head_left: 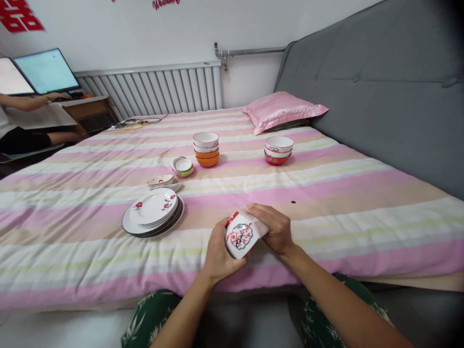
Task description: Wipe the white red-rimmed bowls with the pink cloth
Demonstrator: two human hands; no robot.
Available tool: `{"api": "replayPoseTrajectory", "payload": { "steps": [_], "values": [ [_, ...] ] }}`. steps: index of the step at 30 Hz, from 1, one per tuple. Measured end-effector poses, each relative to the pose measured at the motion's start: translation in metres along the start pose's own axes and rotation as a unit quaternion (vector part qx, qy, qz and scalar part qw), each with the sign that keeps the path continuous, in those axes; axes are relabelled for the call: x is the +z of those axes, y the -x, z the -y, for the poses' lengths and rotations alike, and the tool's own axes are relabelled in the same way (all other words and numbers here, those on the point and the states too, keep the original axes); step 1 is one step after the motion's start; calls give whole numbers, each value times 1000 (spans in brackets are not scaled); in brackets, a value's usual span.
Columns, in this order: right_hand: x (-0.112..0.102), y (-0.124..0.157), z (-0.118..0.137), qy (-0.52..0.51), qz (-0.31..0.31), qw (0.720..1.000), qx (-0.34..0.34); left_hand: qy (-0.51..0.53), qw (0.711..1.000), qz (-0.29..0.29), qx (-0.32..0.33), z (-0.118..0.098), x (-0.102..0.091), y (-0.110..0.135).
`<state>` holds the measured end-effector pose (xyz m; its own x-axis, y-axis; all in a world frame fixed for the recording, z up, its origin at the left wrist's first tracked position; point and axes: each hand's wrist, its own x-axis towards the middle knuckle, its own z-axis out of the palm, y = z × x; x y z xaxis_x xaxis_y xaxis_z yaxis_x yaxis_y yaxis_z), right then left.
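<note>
You are holding a white bowl (239, 238) with a red flower print just over the near edge of the bed (326, 251). It is tipping on its side, print facing you, red-edged end pointing up and left. Your left hand (218, 255) is curling under it, and your right hand (274, 230) is closing over and hiding its other end. Open striped cover is lying to the right. Farther off, a plate stack (153, 213) is sitting at left, with two bowl stacks (206, 150) beyond it. The red wall lettering (20, 17) is too blurred to read.
</note>
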<state>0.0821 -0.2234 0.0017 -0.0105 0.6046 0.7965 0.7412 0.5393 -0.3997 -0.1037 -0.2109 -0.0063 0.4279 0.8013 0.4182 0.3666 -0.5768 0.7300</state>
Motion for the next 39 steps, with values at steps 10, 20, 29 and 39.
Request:
{"api": "replayPoseTrajectory", "payload": {
  "steps": [10,20,29,39],
  "values": [
    [7,3,-9,-86,12,992,87,5,1000,1,-11,2,0,0],
    [18,10,-17,-170,29,961,216,0,1000,0,-14,1,-2,-1],
    [22,10,-17,-205,33,943,258,0,1000,-9,-15,2,-2,-1],
    [23,9,-14,-218,30,935,279,12,1000,-3,-10,1,-3,0]
  ]
}}
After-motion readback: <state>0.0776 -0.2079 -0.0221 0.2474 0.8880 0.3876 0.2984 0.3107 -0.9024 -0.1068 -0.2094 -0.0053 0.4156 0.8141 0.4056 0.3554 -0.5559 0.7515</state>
